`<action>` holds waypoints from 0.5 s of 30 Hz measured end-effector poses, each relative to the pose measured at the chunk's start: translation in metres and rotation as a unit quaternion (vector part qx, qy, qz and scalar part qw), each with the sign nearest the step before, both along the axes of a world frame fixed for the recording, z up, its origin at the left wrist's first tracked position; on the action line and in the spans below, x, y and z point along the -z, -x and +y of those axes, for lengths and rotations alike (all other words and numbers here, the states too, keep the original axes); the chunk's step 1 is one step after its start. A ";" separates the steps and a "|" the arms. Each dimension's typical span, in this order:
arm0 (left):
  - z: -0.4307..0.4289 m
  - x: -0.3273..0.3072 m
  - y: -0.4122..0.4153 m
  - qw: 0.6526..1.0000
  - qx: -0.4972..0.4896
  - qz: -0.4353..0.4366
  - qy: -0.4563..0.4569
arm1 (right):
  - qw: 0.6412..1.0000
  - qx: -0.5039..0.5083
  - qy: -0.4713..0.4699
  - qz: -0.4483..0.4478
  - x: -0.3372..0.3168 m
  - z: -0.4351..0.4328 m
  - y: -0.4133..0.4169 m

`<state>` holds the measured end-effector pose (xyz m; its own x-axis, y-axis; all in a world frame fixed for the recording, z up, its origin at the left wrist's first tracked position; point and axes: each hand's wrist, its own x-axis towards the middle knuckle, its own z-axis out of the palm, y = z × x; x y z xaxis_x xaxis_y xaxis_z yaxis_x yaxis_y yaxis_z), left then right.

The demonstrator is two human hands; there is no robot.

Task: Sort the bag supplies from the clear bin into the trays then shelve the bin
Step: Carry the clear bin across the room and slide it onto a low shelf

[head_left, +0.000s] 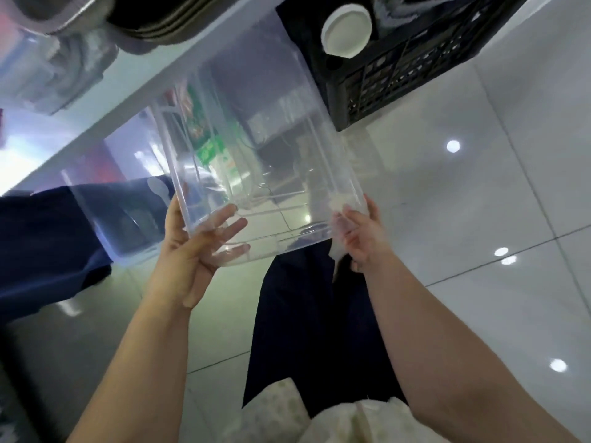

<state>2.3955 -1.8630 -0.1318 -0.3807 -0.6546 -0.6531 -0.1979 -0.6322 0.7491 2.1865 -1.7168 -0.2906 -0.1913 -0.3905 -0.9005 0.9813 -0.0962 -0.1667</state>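
Observation:
I hold the clear bin (pixel 275 129) in both hands, out in front of me and tilted away, its far end pushed under the edge of a pale shelf (pixel 105 100). My left hand (pixel 195 247) grips its near left corner, fingers spread under the transparent wall. My right hand (pixel 361 235) clasps the near right corner. The bin looks empty. Coloured green and red packaging (pixel 204 132) shows through its wall from the space behind.
A black slatted crate (pixel 399 75) with a white round lid (pixel 347 30) stands on the glossy white tile floor (pixel 511 187) to the right. Another clear container (pixel 128 199) sits low at left. Stacked dark trays (pixel 150 24) rest on the shelf top.

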 end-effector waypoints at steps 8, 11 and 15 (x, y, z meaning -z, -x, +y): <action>-0.012 -0.014 -0.036 0.997 0.019 0.056 -0.059 | 0.968 -0.158 -0.131 0.143 -0.042 -0.001 -0.004; -0.017 -0.018 -0.054 0.992 0.020 0.087 -0.093 | 0.948 -0.244 -0.140 0.145 -0.060 0.005 -0.013; -0.016 -0.022 -0.086 0.988 0.033 0.105 -0.106 | 0.960 -0.141 -0.144 0.192 -0.088 0.019 -0.044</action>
<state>2.4816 -1.8786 -0.1097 -0.5586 -0.4809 -0.6758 -0.0983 -0.7706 0.6297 2.2302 -1.6980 -0.2023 -0.4536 -0.2217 -0.8632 0.8223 0.2692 -0.5013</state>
